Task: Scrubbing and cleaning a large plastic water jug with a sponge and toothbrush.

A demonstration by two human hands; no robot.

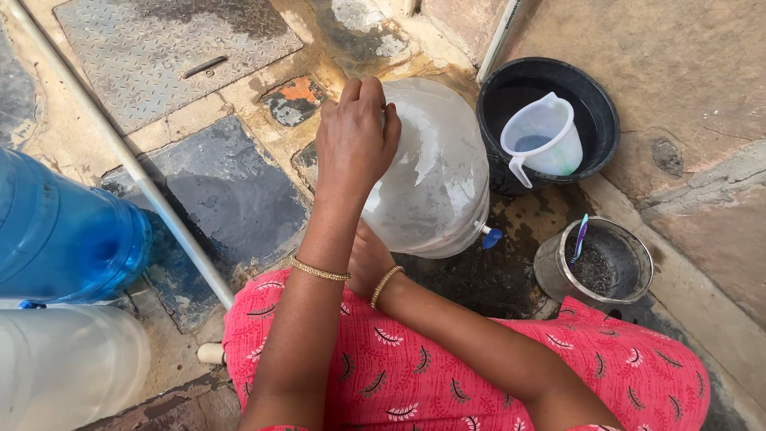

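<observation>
Wet stone floor (231, 199), both hands on clear water jug (439, 175).

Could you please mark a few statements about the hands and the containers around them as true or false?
1. The left hand rests on top of the clear water jug. True.
2. The white plastic pitcher lies on the pavement beside the black bucket. False: it sits inside the bucket.
3. A toothbrush stands in the small steel pot. True.
4. The right hand holds the pitcher. False: it is under the jug's near side, mostly hidden by the left forearm.
5. The blue water jug lies to the right of the bucket. False: it lies at the far left.
</observation>
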